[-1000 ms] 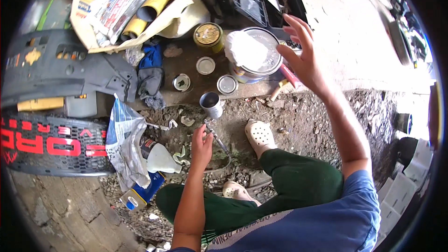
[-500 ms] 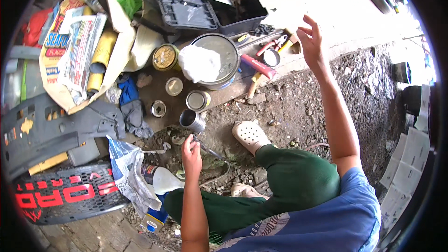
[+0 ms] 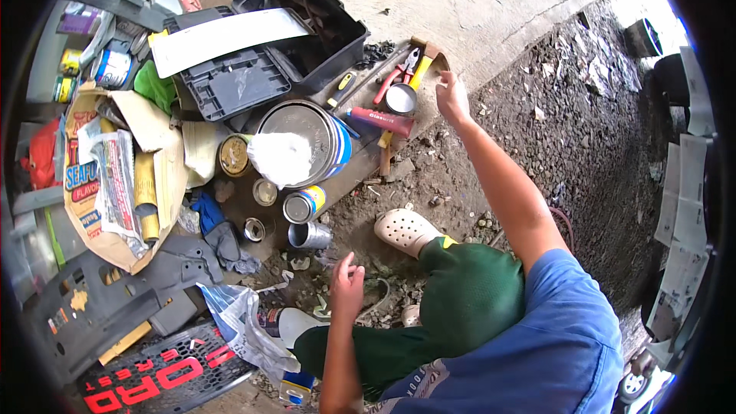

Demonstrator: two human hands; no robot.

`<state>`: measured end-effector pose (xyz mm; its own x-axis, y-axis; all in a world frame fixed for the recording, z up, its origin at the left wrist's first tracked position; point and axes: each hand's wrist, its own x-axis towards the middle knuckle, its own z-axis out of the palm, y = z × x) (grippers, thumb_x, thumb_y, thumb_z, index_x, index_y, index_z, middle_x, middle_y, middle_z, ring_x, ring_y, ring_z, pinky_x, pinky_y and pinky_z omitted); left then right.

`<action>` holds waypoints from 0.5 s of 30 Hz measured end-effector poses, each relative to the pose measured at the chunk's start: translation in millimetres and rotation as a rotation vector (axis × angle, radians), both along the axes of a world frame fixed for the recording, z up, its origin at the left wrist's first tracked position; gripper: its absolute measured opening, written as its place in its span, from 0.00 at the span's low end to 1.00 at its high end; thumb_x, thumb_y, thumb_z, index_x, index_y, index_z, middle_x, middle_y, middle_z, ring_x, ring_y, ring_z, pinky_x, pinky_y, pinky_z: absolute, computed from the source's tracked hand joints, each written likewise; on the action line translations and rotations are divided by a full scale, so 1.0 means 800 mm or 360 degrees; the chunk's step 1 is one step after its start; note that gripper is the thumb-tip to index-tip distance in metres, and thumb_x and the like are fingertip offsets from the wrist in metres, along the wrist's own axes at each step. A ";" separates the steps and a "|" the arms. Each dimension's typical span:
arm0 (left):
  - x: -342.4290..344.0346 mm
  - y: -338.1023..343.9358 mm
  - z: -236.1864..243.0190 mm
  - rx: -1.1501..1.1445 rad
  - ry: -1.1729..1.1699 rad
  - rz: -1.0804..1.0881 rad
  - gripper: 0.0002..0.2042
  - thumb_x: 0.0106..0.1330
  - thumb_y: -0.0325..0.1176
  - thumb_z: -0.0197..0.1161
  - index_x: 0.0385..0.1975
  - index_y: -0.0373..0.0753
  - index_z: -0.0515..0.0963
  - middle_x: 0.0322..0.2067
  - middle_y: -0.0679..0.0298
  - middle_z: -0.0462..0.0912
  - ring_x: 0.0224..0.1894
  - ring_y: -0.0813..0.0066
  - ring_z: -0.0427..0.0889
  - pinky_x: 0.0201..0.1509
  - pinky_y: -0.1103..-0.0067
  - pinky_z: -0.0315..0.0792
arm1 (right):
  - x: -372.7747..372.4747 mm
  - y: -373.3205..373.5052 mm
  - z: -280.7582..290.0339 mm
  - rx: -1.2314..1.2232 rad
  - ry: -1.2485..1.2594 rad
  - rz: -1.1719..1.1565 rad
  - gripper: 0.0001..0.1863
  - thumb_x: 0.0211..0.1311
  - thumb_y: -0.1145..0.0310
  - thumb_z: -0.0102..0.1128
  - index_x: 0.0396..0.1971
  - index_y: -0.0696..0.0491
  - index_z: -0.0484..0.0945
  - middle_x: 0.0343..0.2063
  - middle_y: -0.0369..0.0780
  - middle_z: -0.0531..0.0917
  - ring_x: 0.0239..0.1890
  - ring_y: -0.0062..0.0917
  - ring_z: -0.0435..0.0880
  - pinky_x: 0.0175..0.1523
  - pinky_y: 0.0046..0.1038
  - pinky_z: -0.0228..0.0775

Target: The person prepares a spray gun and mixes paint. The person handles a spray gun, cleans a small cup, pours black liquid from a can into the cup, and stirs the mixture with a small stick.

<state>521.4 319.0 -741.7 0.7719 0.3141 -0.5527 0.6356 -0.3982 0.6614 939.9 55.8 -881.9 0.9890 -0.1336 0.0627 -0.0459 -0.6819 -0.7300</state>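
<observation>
Hands apart and nothing visible in either, a seated person works outdoors. The left hand (image 3: 349, 285), its fingers loosely bent with the thumb standing off, hangs near a metal cup (image 3: 309, 235) at the edge of a low ledge (image 3: 349, 176). The right hand (image 3: 454, 97), half curled with a gap between thumb and fingers, is just beside a yellow-handled tool (image 3: 420, 73) — near red-handled pliers (image 3: 389, 84) and a round tin (image 3: 401, 99). A red tube (image 3: 383, 122) lies closer in. Toward the middle of the ledge, a white wad (image 3: 282, 159) rests on a large can (image 3: 331, 134), with a smaller can (image 3: 305, 204) close by. Farther out are a black toolbox (image 3: 341, 59), a stuffed sack (image 3: 167, 170) and — at lower left — a black grille (image 3: 180, 368) with red lettering.
</observation>
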 end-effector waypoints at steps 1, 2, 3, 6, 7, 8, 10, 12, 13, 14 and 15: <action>0.003 -0.002 0.003 -0.0007 0.0014 0.0008 0.23 0.73 0.35 0.62 0.65 0.35 0.74 0.58 0.52 0.80 0.52 0.65 0.84 0.60 0.69 0.75 | -0.008 0.004 -0.001 0.0048 0.0084 -0.0035 0.21 0.62 0.72 0.57 0.55 0.59 0.78 0.51 0.54 0.82 0.56 0.49 0.80 0.64 0.43 0.72; 0.006 -0.004 0.006 -0.0007 0.0027 -0.0007 0.23 0.73 0.35 0.62 0.65 0.35 0.74 0.58 0.52 0.80 0.52 0.65 0.83 0.60 0.69 0.75 | -0.015 0.008 -0.002 0.0094 0.0168 -0.0072 0.20 0.62 0.72 0.55 0.55 0.59 0.78 0.51 0.55 0.81 0.56 0.50 0.79 0.64 0.44 0.72; 0.009 -0.005 0.008 -0.0010 0.0040 -0.0023 0.23 0.73 0.36 0.62 0.65 0.35 0.74 0.59 0.52 0.80 0.53 0.66 0.83 0.60 0.69 0.75 | -0.021 0.012 -0.003 0.0103 0.0152 -0.0055 0.20 0.62 0.72 0.55 0.54 0.59 0.78 0.51 0.54 0.81 0.56 0.50 0.80 0.63 0.44 0.72; 0.022 -0.013 0.016 -0.0040 0.0042 -0.0060 0.23 0.73 0.35 0.61 0.66 0.35 0.73 0.59 0.52 0.80 0.52 0.65 0.84 0.60 0.70 0.76 | -0.032 0.021 0.005 0.0122 0.0103 -0.0012 0.18 0.63 0.71 0.55 0.53 0.58 0.77 0.50 0.54 0.81 0.55 0.49 0.80 0.62 0.44 0.72; 0.024 -0.015 0.017 -0.0057 0.0035 -0.0071 0.24 0.73 0.35 0.61 0.66 0.35 0.73 0.59 0.52 0.80 0.52 0.66 0.83 0.60 0.70 0.76 | -0.033 0.026 0.011 0.0137 0.0165 0.0005 0.19 0.64 0.70 0.56 0.55 0.57 0.76 0.51 0.53 0.80 0.56 0.49 0.79 0.62 0.45 0.73; 0.030 -0.025 0.013 -0.0114 0.0014 -0.0103 0.24 0.73 0.35 0.61 0.67 0.35 0.73 0.60 0.52 0.80 0.52 0.66 0.83 0.60 0.70 0.76 | -0.032 0.018 0.007 0.0079 0.0143 0.0007 0.20 0.64 0.70 0.57 0.55 0.56 0.75 0.53 0.52 0.79 0.58 0.49 0.78 0.62 0.46 0.72; 0.031 -0.027 0.011 -0.0141 -0.0020 -0.0155 0.23 0.74 0.34 0.61 0.66 0.34 0.72 0.59 0.50 0.78 0.52 0.63 0.83 0.57 0.69 0.77 | -0.033 0.033 0.006 0.0039 0.0001 0.0017 0.18 0.65 0.69 0.59 0.54 0.57 0.77 0.51 0.53 0.82 0.56 0.49 0.80 0.62 0.44 0.72; 0.037 -0.029 0.007 -0.0155 -0.0052 -0.0204 0.23 0.74 0.34 0.61 0.66 0.34 0.72 0.59 0.49 0.77 0.52 0.61 0.83 0.56 0.68 0.78 | -0.033 0.041 0.008 0.0044 0.0072 0.0005 0.18 0.65 0.70 0.58 0.54 0.57 0.78 0.50 0.53 0.81 0.56 0.49 0.79 0.63 0.44 0.72; 0.041 -0.031 0.006 -0.0158 -0.0060 -0.0231 0.23 0.74 0.34 0.61 0.66 0.34 0.72 0.59 0.49 0.77 0.52 0.61 0.83 0.56 0.68 0.78 | -0.036 0.036 0.005 0.0089 0.0098 -0.0012 0.18 0.65 0.70 0.58 0.54 0.56 0.78 0.50 0.53 0.81 0.55 0.49 0.80 0.62 0.44 0.72; 0.045 -0.035 0.004 -0.0161 -0.0069 -0.0252 0.23 0.74 0.33 0.61 0.66 0.34 0.72 0.59 0.49 0.77 0.52 0.60 0.83 0.56 0.67 0.78 | -0.038 0.028 0.014 0.0134 0.0124 -0.0024 0.18 0.65 0.70 0.58 0.54 0.56 0.78 0.50 0.53 0.81 0.55 0.49 0.80 0.62 0.44 0.72; 0.046 -0.040 0.002 -0.0175 -0.0092 -0.0264 0.23 0.74 0.34 0.61 0.66 0.33 0.72 0.58 0.49 0.77 0.51 0.60 0.83 0.55 0.68 0.79 | -0.037 0.017 0.001 0.0095 0.0087 -0.0024 0.19 0.66 0.69 0.58 0.56 0.55 0.78 0.52 0.53 0.80 0.55 0.49 0.80 0.62 0.43 0.73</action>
<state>558.5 287.0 -739.9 0.8395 0.1206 -0.5298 0.5271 -0.4177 0.7401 910.5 69.5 -881.2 0.9886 -0.1507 0.0003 -0.0968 -0.6363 -0.7653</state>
